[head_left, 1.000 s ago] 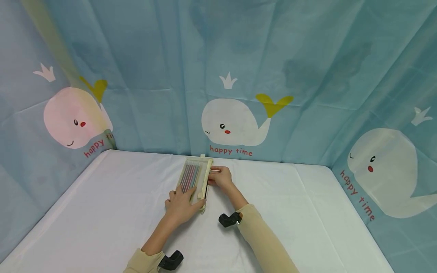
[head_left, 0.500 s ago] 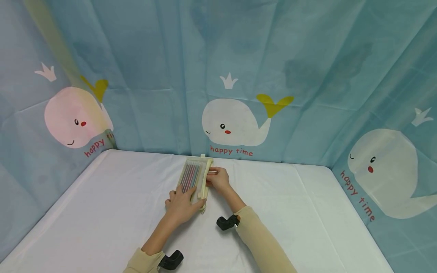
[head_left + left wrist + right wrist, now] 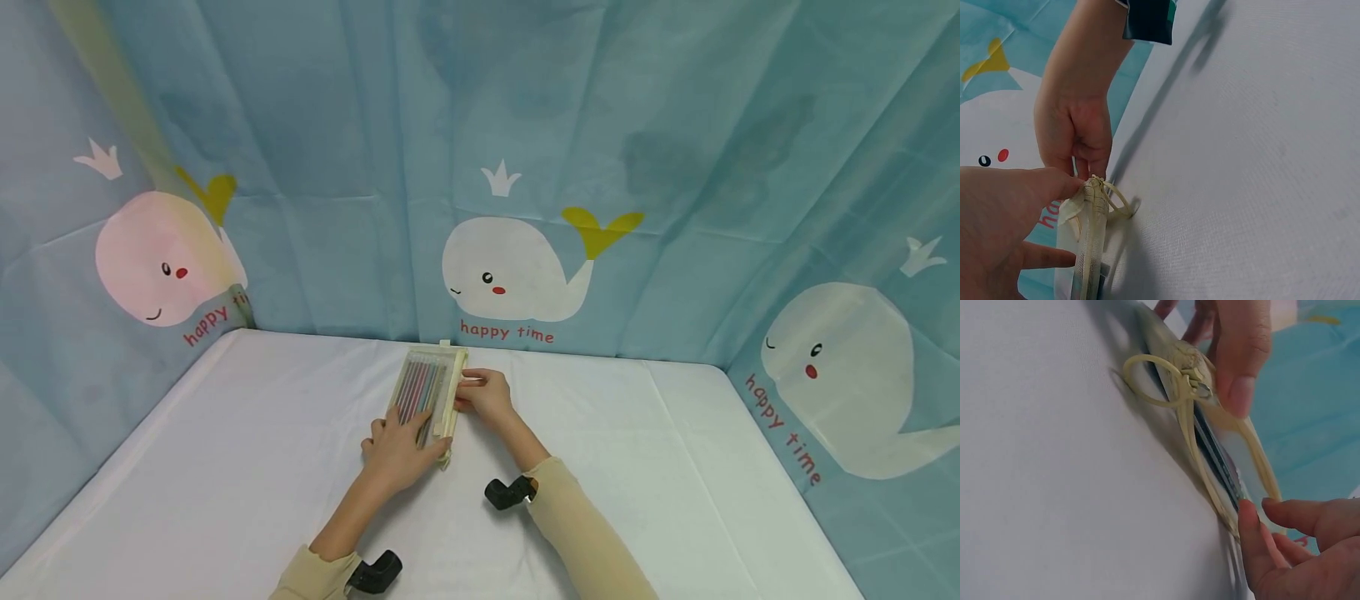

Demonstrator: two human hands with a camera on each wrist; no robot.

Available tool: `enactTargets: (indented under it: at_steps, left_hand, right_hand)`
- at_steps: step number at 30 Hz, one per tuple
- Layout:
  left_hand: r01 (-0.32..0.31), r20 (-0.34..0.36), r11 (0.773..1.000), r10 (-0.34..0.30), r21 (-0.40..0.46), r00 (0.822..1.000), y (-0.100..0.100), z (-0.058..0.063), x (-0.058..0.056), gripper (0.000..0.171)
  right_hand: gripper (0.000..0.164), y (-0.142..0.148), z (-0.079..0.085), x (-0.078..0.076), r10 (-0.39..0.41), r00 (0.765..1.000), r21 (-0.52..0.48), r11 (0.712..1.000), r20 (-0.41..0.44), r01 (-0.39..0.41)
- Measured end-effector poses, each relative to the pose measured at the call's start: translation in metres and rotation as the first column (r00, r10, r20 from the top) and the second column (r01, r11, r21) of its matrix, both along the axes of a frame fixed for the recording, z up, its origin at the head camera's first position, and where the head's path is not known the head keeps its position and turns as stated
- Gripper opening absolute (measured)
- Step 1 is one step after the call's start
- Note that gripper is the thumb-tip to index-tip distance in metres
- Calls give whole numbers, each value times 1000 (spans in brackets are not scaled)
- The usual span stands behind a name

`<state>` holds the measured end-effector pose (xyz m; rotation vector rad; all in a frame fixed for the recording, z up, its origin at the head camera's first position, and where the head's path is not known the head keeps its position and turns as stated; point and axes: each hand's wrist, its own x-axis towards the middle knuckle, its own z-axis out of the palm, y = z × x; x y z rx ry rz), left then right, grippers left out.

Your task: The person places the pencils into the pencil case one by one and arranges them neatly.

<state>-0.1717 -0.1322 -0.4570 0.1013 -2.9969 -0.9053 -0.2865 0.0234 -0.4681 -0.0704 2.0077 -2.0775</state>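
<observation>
A see-through pencil case (image 3: 448,379) with cream edges lies near the back of the table, slanted away from me. Several coloured pens (image 3: 417,387) show through its top. Across its near end my left hand (image 3: 401,454) presses with spread fingers, the thumb at the near right corner. My right hand (image 3: 487,396) is at the case's right edge. In the right wrist view its thumb and index finger pinch the upper lip of the gaping mouth, where dark contents (image 3: 1216,456) show. A cream pull ring (image 3: 1147,357) hangs at the mouth's near end.
White cloth (image 3: 637,500) covers the table. A blue curtain (image 3: 360,250) printed with whales rises behind and at both sides, close beyond the case's far end. Black wrist mounts (image 3: 377,572) sit at the sleeves.
My right hand shifted slightly left along the case's edge, then back right. The right lip bulged up half a second ago and lies flatter now. The left hand stays in place.
</observation>
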Motion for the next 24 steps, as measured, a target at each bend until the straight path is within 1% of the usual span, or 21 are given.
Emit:
enactTargets:
  at_steps: [4, 9, 17, 24]
  left_hand:
    - [3, 1, 1000, -3, -13, 1000, 0, 0, 0, 70]
    - [-1, 3, 999, 1, -43, 1000, 4, 0, -2, 72]
    - [-17, 5, 996, 18, -84, 1000, 8, -4, -5, 78]
    - [-25, -13, 995, 24, -98, 1000, 9, -8, -4, 82]
  right_hand:
    - [46, 12, 3, 1, 5, 1000, 31, 1000, -14, -5]
    - [44, 27, 8, 3, -11, 1000, 65, 998, -22, 13]
    - [43, 50, 20, 11, -36, 999, 59, 998, -38, 38]
    - [43, 69, 25, 17, -67, 997, 52, 996, -36, 69]
